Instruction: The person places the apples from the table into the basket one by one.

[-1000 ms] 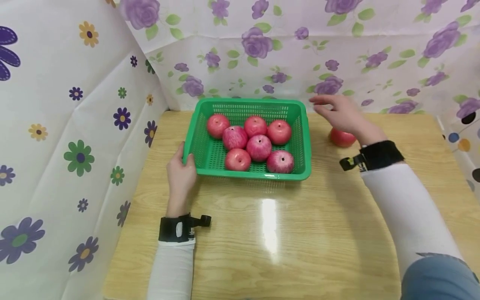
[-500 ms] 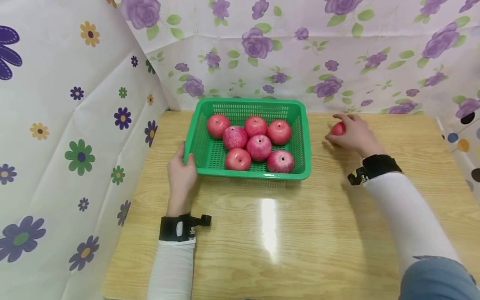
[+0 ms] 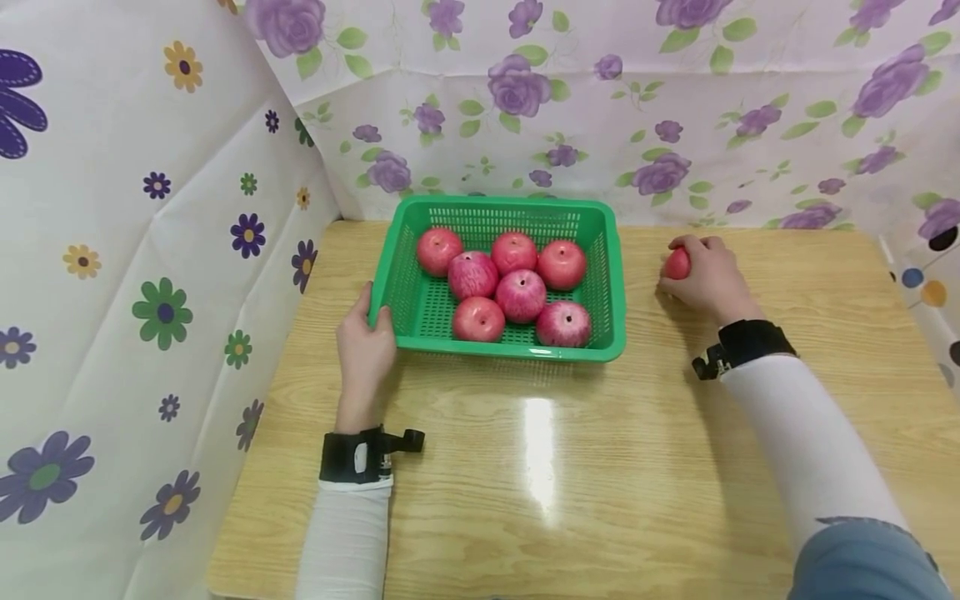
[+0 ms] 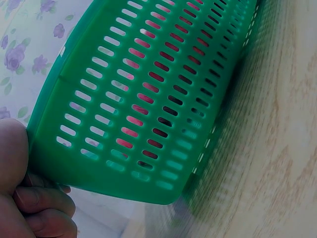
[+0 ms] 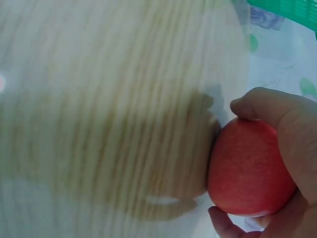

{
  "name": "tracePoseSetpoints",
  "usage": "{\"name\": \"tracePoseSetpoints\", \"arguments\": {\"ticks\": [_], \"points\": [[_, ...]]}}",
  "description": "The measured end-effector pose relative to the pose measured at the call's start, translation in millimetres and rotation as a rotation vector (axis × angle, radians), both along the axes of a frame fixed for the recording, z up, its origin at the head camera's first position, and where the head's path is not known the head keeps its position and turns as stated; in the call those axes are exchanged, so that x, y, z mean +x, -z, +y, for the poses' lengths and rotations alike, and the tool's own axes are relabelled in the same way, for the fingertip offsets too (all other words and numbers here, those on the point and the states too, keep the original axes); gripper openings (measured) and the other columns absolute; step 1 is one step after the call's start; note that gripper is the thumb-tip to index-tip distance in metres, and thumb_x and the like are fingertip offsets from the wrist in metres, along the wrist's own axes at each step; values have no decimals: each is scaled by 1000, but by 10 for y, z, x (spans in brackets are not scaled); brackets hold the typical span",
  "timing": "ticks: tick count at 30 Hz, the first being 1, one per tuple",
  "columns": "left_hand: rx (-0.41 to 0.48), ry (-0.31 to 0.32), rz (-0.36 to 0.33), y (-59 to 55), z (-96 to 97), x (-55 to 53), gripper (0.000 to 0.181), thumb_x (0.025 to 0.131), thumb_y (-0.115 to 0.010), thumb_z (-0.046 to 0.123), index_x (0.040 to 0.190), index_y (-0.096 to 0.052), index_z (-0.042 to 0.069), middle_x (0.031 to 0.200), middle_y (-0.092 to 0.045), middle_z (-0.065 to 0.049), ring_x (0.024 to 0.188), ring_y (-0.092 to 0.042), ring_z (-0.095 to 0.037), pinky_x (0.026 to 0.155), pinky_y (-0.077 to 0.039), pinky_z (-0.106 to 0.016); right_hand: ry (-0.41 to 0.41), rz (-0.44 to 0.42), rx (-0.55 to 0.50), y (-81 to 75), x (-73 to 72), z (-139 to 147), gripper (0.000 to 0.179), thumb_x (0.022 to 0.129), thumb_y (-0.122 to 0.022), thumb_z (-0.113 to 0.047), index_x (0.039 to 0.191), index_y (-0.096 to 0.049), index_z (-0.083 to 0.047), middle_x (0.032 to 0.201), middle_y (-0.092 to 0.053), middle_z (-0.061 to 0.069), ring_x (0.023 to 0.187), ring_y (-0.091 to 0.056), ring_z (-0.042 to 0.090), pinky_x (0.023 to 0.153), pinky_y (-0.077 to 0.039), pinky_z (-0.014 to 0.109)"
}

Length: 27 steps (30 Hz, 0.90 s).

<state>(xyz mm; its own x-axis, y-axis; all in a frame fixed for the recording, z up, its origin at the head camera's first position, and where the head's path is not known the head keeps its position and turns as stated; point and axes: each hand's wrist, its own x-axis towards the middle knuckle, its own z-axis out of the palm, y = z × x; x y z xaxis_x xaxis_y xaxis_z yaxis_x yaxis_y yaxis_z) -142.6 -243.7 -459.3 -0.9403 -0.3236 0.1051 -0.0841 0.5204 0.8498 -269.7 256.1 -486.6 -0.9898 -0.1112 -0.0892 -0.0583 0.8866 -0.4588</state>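
Note:
A green perforated plastic basket stands at the back of the table with several red apples inside, some plain red and some streaked. My left hand grips its left rim near the front corner, thumb on the near side; the left wrist view shows curled fingers at the slotted basket wall. Right of the basket, my right hand holds a red apple low over the tabletop, thumb and fingers round its sides. Much of that apple is covered by the hand in the head view.
The wooden table carries a bright light reflection in front of the basket. A floral sheet hangs close behind the table, and another flower-print sheet runs along its left edge.
My right hand has come right and down from beside the basket's right rim and taken hold of the lone apple. The left hand and the basket stay where they were.

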Motion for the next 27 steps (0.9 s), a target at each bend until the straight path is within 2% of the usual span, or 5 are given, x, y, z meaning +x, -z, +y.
{"name": "tracePoseSetpoints", "arguments": {"ticks": [10,19,23,27], "points": [[23,7,-4,4,7,12,51,101,-49,9,149,-37,-2,152,-40,-16,134,-37,-20,112,-37,-43,25,25,-12,53,13,10,68,84,-71,-31,142,-44,-9,138,-33,33,116,-35,54,85,-48,69],[8,4,-3,-8,12,15,51,101,-49,11,149,-37,-1,150,-41,-17,133,-39,-22,111,-40,-44,28,25,-49,13,16,4,68,85,-71,-33,142,-45,-8,135,-36,34,114,-39,52,85,-49,67],[6,4,2,-14,10,13,51,101,-49,10,149,-38,-2,150,-42,-18,132,-40,-23,110,-40,-44,50,43,-73,0,39,-12,65,83,-71,-33,139,-47,-8,131,-39,32,110,-43,48,85,-50,65],[9,7,0,-17,3,11,51,101,-50,10,149,-38,-3,150,-41,-18,133,-39,-23,111,-39,-44,34,89,-91,-3,59,-51,61,83,-71,-32,135,-50,-9,131,-42,30,111,-43,46,86,-50,65]]}}
